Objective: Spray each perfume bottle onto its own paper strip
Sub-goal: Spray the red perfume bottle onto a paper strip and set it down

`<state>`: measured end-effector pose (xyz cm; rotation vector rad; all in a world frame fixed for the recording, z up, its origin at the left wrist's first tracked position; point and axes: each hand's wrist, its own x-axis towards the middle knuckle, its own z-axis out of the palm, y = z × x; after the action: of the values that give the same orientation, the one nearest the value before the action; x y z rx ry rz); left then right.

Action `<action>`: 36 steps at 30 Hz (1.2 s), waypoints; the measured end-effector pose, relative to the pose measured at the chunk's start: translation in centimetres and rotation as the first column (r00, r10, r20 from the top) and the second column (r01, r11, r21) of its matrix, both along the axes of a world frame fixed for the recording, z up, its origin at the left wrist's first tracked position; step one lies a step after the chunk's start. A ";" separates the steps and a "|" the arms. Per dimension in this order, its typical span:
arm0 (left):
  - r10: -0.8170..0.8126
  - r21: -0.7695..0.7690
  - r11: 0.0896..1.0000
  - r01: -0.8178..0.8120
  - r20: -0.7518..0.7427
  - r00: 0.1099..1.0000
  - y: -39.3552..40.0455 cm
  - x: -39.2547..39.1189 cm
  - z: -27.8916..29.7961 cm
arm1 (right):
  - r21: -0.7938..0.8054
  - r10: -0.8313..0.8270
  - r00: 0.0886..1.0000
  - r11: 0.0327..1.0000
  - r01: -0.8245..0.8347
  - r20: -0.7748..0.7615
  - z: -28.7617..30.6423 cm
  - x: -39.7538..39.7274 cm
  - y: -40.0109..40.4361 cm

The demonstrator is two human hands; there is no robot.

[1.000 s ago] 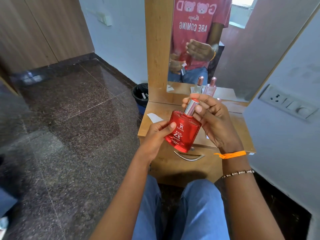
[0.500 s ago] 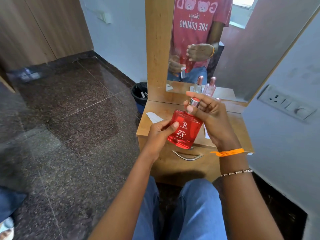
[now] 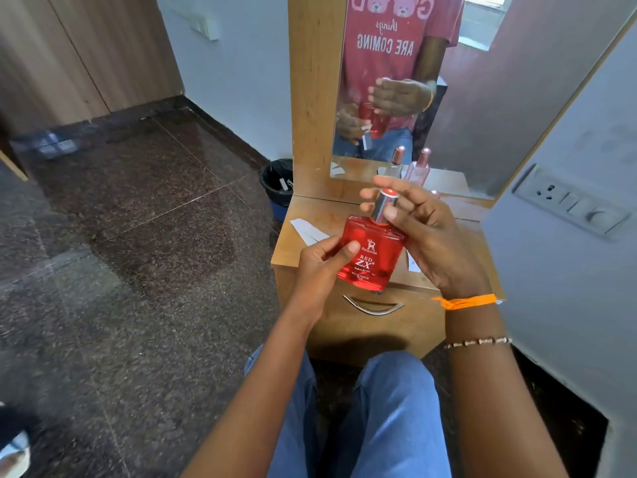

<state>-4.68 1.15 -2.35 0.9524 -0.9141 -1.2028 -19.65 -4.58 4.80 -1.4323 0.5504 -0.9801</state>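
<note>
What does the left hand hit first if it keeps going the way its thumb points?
The left hand already grips the red perfume bottle, thumb on its front. Going on up and right, it would likely meet the right hand at the cap; depth unclear.

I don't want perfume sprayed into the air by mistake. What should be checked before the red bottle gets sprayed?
1. Bottle held firmly: ok, the left hand grips the red perfume bottle by its body.
2. Cap off: not ok, the silver cap looks still on, pinched by the right hand.
3. Strip in hand: not ok, the paper strip lies on the wooden dresser top.
4. Nozzle aimed at a strip: cannot tell, the nozzle is covered.
5. Bottle upright: not ok, it tilts slightly right.
</note>
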 end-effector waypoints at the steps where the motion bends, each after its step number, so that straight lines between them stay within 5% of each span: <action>1: 0.055 -0.014 0.998 -0.055 0.019 0.998 0.0 -0.3 0.0 | -0.020 -0.154 0.987 0.988 0.154 -0.037 -0.2 0.5 0.4; 3: 0.106 -0.033 0.994 -0.104 0.058 0.993 -0.2 -0.6 0.1 | -0.057 -0.445 0.892 0.895 0.442 -0.073 -0.6 1.9 1.2; 6: 0.129 -0.040 0.991 -0.126 0.100 0.987 -0.3 -0.8 0.0 | -0.110 -0.608 0.790 0.793 0.599 -0.077 -0.8 3.0 1.6; 10: 0.066 -0.036 0.997 -0.064 0.089 0.994 -0.7 0.1 0.3 | -0.127 -0.534 0.841 0.843 0.523 -0.080 -0.5 2.5 0.9; 16: -0.099 0.057 0.994 0.095 0.066 0.993 -1.2 1.5 0.2 | -0.050 -0.215 0.976 0.976 0.214 -0.019 -0.2 1.4 -0.3; 22: -0.187 0.103 0.976 0.191 -0.045 0.981 -0.6 1.7 -0.9 | -0.035 -0.045 0.994 0.998 0.048 0.101 0.7 -0.6 -1.5; 26: -0.130 0.092 0.987 0.132 -0.031 0.991 -0.6 1.4 -0.6 | 0.057 -0.176 0.978 0.984 0.171 0.113 -0.7 -0.1 0.0; 31: -0.082 0.048 0.995 0.082 -0.005 0.997 -0.7 0.7 0.2 | -0.247 -0.427 0.899 0.885 0.394 -0.094 -3.3 1.7 3.0; 36: -0.059 0.037 0.998 0.056 0.086 0.995 -0.7 0.9 1.2 | -0.325 -0.466 0.884 0.834 0.446 0.017 -3.2 1.6 3.0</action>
<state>-3.74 0.49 -1.15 1.0181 -0.9982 -1.2373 -18.01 -1.62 1.58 -1.6624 0.8360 -1.4628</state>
